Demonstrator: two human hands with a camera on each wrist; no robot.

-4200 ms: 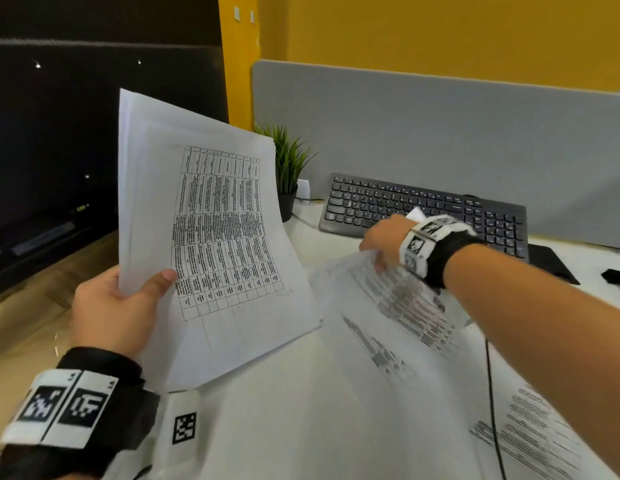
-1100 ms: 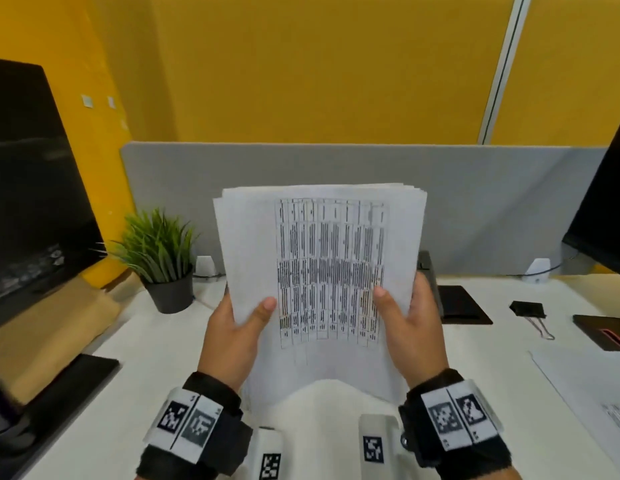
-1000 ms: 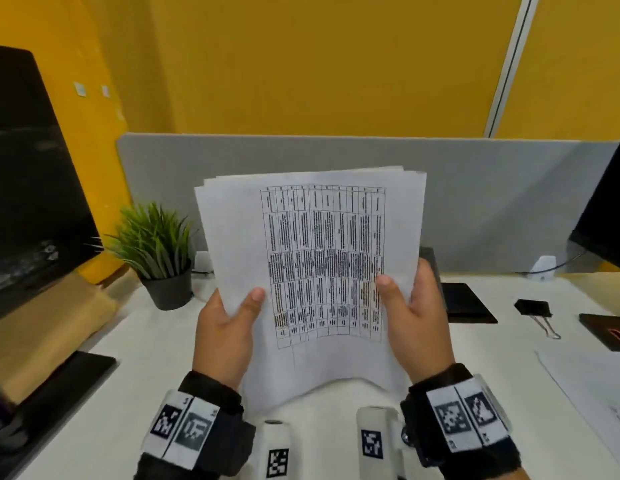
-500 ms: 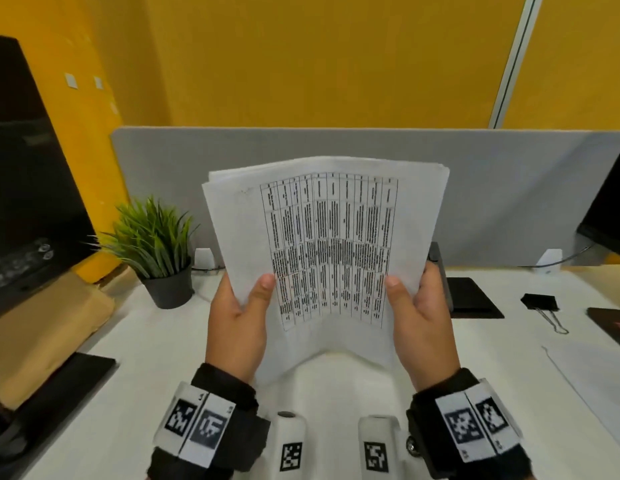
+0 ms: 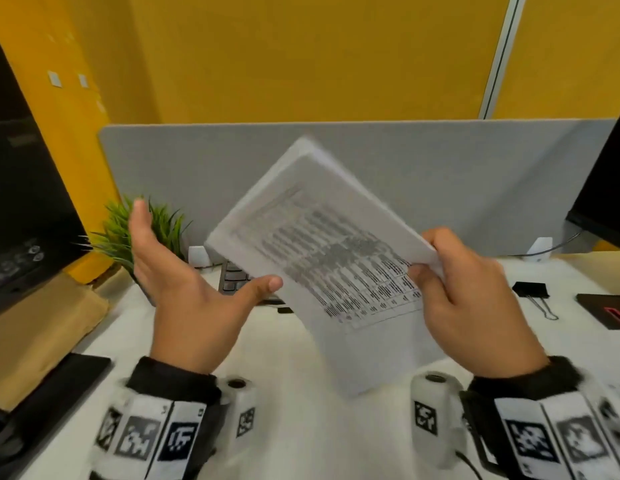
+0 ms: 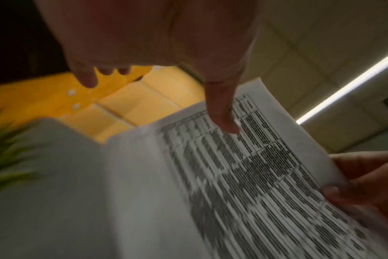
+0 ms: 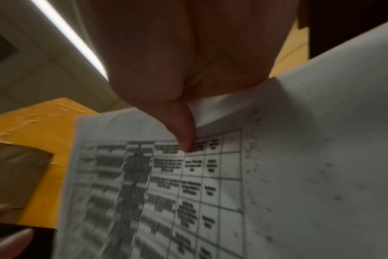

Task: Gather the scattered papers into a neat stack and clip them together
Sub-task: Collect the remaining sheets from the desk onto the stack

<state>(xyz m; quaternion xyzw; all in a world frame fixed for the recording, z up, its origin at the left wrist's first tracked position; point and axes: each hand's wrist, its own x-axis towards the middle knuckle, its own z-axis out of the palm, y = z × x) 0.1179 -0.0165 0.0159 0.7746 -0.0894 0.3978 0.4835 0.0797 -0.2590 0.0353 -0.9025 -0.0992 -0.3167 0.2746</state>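
Note:
A stack of white printed papers (image 5: 322, 258) hangs slanted in the air above the desk, blurred by motion. My right hand (image 5: 429, 261) pinches its right edge, thumb (image 7: 184, 136) on the printed table and fingers behind. My left hand (image 5: 197, 278) is off the stack, palm open and fingers straight, with its thumb (image 6: 224, 119) close to the papers' (image 6: 233, 175) left edge; whether it touches I cannot tell. A black binder clip (image 5: 530, 291) lies on the white desk (image 5: 301, 445) to the right. The edge of a loose printed sheet (image 5: 618, 389) shows at far right.
A small potted plant (image 5: 142, 233) stands at the back left, behind my left hand. A keyboard (image 5: 234, 278) is partly hidden behind the papers. Dark monitors stand at the left (image 5: 24, 202) and right (image 5: 606, 202). A grey divider (image 5: 474, 174) closes the back.
Both hands held the stack upright half a second ago. Now my left hand has let go and opened, and my right hand has swung the stack to a slant.

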